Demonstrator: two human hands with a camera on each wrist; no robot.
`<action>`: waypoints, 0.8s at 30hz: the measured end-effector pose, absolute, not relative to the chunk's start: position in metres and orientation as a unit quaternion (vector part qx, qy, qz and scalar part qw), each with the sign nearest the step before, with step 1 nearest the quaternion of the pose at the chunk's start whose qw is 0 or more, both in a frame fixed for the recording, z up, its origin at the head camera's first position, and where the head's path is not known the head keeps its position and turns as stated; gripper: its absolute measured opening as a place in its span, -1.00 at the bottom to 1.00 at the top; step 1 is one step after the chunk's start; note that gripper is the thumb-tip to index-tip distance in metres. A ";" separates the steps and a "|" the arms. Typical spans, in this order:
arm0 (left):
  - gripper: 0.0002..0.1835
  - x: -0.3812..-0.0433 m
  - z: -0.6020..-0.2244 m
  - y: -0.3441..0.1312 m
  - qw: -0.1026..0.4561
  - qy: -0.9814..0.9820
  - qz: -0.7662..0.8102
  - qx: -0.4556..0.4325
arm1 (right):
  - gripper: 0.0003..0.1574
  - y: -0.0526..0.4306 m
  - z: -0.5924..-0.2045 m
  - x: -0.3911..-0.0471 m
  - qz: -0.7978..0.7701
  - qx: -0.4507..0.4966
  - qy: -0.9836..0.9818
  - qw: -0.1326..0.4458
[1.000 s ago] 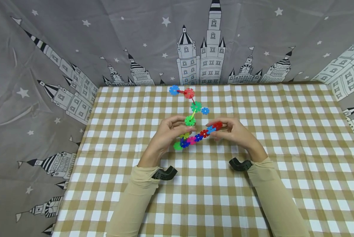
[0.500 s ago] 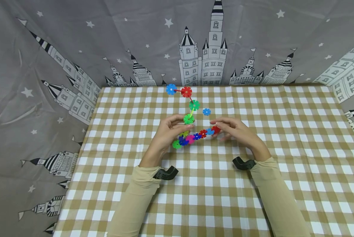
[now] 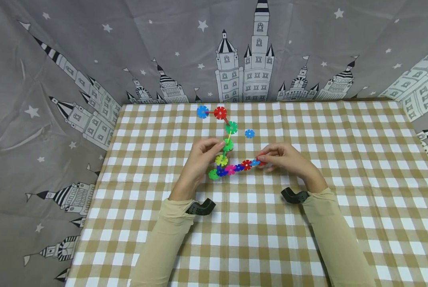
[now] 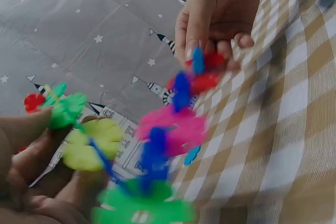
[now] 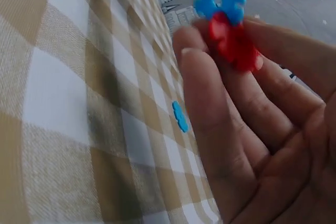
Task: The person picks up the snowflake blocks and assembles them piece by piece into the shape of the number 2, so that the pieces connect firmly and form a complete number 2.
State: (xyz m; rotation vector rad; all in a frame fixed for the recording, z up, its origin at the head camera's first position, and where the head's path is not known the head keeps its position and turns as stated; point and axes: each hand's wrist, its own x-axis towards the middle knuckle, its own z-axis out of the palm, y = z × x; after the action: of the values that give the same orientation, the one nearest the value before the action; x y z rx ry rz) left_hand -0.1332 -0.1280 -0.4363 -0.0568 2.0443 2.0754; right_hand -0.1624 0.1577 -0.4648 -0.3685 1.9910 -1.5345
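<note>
A linked chain of colourful snowflake discs is held up between both hands in the head view. My left hand (image 3: 197, 164) pinches a green disc (image 3: 228, 145) at the chain's middle. Above it run another green disc (image 3: 231, 127), a red disc (image 3: 220, 113) and a blue disc (image 3: 202, 112). Below are a yellow disc (image 3: 221, 160) and, at the corner, a dark blue disc (image 3: 221, 171) beside a green one (image 3: 214, 174). From there a pink disc (image 3: 230, 170) and several others lead right. My right hand (image 3: 287, 161) grips the red end disc (image 5: 235, 44).
A loose blue disc (image 3: 249, 133) lies on the checked tablecloth (image 3: 343, 167), beyond the hands. A grey curtain (image 3: 185, 36) printed with castles hangs behind and to the left of the table. Black wrist mounts (image 3: 201, 207) sit at both cuffs.
The chain's upper part has swung left, away from the loose disc. My left thumb has moved up onto the green disc, uncovering the yellow one. My right fingers have shifted to the red end disc.
</note>
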 end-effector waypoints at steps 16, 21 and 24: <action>-0.86 -0.133 -0.469 -0.123 0.256 0.822 0.501 0.089 | -0.77 0.168 -0.466 -0.144 -0.458 -0.196 0.745 0.443; -0.87 -0.132 -0.468 -0.121 0.290 0.793 0.531 0.068 | -0.81 0.173 -0.465 -0.139 -0.440 -0.192 0.745 0.462; -0.82 -0.133 -0.466 -0.121 0.314 0.770 0.552 0.064 | -0.82 0.175 -0.464 -0.140 -0.432 -0.194 0.745 0.470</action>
State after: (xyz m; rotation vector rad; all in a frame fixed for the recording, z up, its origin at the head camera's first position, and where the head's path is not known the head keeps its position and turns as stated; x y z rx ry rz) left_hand -0.1325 -0.1207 -0.4658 0.1687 2.0293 1.4553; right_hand -0.1404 0.1749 -0.4642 -0.4744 1.8264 -1.0589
